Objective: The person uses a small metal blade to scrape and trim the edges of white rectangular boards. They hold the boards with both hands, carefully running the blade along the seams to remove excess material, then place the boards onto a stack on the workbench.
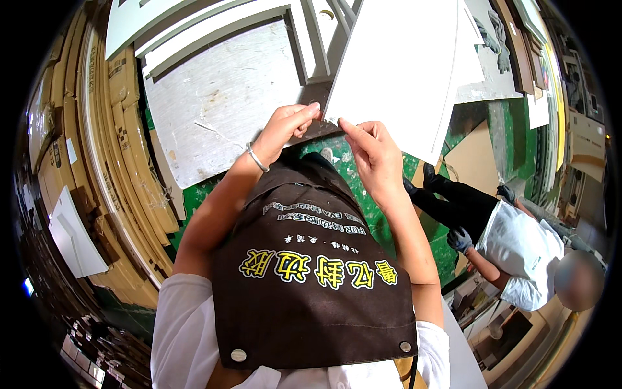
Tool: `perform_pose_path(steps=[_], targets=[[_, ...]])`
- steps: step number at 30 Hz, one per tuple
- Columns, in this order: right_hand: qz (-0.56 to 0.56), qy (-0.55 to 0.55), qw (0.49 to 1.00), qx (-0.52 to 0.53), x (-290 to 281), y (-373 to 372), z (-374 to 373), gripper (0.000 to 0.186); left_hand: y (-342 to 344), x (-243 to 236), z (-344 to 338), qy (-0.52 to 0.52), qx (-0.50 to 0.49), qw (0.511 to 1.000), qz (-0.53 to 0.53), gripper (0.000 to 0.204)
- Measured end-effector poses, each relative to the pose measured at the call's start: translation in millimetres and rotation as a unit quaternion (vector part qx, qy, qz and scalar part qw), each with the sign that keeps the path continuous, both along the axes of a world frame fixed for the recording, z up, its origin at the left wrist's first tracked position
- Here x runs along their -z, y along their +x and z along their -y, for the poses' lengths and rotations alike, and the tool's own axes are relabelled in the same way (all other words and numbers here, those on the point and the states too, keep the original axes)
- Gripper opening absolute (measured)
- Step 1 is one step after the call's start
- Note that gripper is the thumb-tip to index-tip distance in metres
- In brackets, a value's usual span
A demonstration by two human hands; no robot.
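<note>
In front of my dark brown apron, my two hands are close together at the table edge. My left hand is closed in a pinch, thumb and forefinger pointing right. Opposite it, my right hand pinches too, its fingertips just below the near corner of a large white panel. Whatever lies between the fingertips is too small to make out; a whitish speck shows there. Beyond my left hand, white frame-like pieces rest on a worn, pale tabletop.
Stacked cardboard packages line the left side. At right, a person in a white shirt and grey gloves is close by. Grey gloves lie on a second table. A cardboard sheet lies on the green floor.
</note>
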State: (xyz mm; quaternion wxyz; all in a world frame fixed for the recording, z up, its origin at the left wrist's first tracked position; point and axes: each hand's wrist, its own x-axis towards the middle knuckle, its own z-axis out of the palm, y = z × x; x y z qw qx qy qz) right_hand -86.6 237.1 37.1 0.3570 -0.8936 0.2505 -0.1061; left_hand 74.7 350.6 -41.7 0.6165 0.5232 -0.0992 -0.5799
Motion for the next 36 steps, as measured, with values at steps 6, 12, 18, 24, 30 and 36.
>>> perform_pose_path(steps=[6,12,18,24,30,36], targets=[[-0.018,-0.039,0.999,-0.01,1,0,-2,0.038,-10,-1,-8,-0.042,-0.013,0.999,0.002,0.025],[-0.029,-0.104,0.994,-0.013,-3,2,-7,0.041,-16,-10,-5,-0.006,-0.033,0.999,0.021,0.023],[-0.031,-0.157,0.987,-0.006,-1,1,-11,0.042,-22,-7,-3,-0.01,-0.057,0.996,0.071,0.019],[0.014,-0.069,0.996,0.055,4,-13,-8,0.042,-30,-11,1,0.007,-0.082,0.992,0.095,0.016],[0.024,-0.039,0.998,0.052,3,-11,-13,0.039,-23,-17,1,0.023,-0.046,0.998,0.048,0.021],[0.025,-0.064,0.997,0.035,4,-8,-17,0.038,-13,-10,-8,0.02,-0.073,0.994,-0.077,0.043]])
